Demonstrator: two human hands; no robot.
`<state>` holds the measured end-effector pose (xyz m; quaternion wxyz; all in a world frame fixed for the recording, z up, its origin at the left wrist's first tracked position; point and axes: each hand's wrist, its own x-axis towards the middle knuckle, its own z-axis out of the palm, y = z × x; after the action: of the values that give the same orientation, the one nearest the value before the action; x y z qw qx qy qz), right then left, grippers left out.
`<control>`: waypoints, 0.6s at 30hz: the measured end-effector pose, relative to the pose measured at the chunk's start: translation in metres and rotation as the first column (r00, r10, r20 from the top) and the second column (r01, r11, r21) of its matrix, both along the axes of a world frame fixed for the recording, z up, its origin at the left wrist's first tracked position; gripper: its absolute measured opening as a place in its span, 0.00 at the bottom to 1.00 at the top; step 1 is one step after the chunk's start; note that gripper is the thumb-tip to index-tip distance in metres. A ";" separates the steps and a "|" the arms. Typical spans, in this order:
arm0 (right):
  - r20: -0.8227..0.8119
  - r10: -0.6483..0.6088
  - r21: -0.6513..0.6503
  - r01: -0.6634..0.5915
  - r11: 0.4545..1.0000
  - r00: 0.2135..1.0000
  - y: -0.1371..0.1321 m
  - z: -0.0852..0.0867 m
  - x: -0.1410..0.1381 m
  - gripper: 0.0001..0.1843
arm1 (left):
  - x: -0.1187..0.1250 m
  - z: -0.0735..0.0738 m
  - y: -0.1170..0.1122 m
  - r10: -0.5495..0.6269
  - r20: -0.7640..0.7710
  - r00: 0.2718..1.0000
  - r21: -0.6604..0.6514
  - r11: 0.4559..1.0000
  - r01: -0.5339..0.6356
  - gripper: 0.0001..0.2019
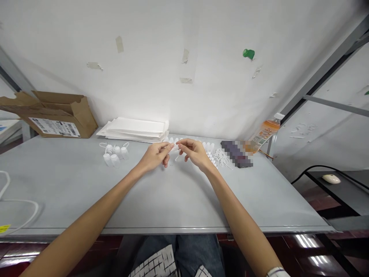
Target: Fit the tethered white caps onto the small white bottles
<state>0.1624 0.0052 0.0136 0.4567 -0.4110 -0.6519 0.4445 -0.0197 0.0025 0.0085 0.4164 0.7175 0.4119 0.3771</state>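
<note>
Over the middle of the grey table, my left hand [154,157] and my right hand [196,153] meet fingertip to fingertip. Both are closed in a pinch on a thin white cord [175,147], and one end hangs below the fingers of my right hand. The fingers cover much of it. Left of my left hand stand several small white caps [115,159], some with looped cords. More white caps [208,146] are lined up behind and beside my right hand, partly hidden by it. A loose pile of white cords [221,158] lies to their right.
A stack of white paper sheets [132,129] lies against the wall, with an open cardboard box [54,115] to its left. On the right are a blurred dark flat object [236,154] and a tilted orange drink bottle [263,134]. A white cable [25,201] curves across the left edge.
</note>
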 end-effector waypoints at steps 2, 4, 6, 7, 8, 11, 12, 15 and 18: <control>-0.005 -0.015 0.001 0.015 1.000 1.000 0.000 -0.001 -0.001 0.14 | 0.000 -0.001 0.001 0.049 -0.075 0.996 0.089 0.995 -0.042 0.18; -0.013 -0.024 -0.003 0.024 1.000 1.000 0.000 -0.001 -0.001 0.15 | 0.001 -0.003 0.001 0.083 -0.135 0.987 0.173 0.983 -0.059 0.19; -0.013 -0.034 -0.010 0.034 0.999 0.999 0.000 -0.001 -0.002 0.15 | 0.001 -0.004 0.001 0.104 -0.167 0.980 0.225 0.972 -0.065 0.19; -0.008 -0.039 -0.012 0.039 0.999 0.999 0.000 -0.001 -0.002 0.15 | 0.001 -0.004 0.001 0.109 -0.173 0.979 0.239 0.969 -0.065 0.18; -0.002 -0.042 -0.012 0.042 0.999 0.999 0.000 -0.001 -0.002 0.15 | 0.001 -0.004 0.001 0.112 -0.174 0.978 0.242 0.968 -0.068 0.16; 0.011 -0.047 -0.010 0.047 0.999 0.999 -0.001 0.000 -0.002 0.15 | 0.000 -0.004 0.002 0.099 -0.158 0.982 0.204 0.977 -0.065 0.15; 0.013 -0.048 -0.010 0.048 0.999 0.999 -0.001 0.000 -0.002 0.15 | 0.000 -0.004 0.002 0.092 -0.154 0.984 0.187 0.980 -0.063 0.15; 0.012 -0.053 -0.009 0.053 0.999 0.999 -0.002 0.000 -0.002 0.15 | 0.000 -0.003 0.002 0.086 -0.151 0.985 0.156 0.986 -0.062 0.16; 0.006 -0.052 0.004 0.052 0.999 0.999 -0.002 0.001 -0.003 0.14 | 0.000 -0.002 0.001 0.098 -0.157 0.983 0.170 0.983 -0.070 0.16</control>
<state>0.1599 0.0033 0.0144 0.4670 -0.4282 -0.6431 0.4301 -0.0196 0.0039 0.0067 0.3042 0.7599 0.4426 0.3662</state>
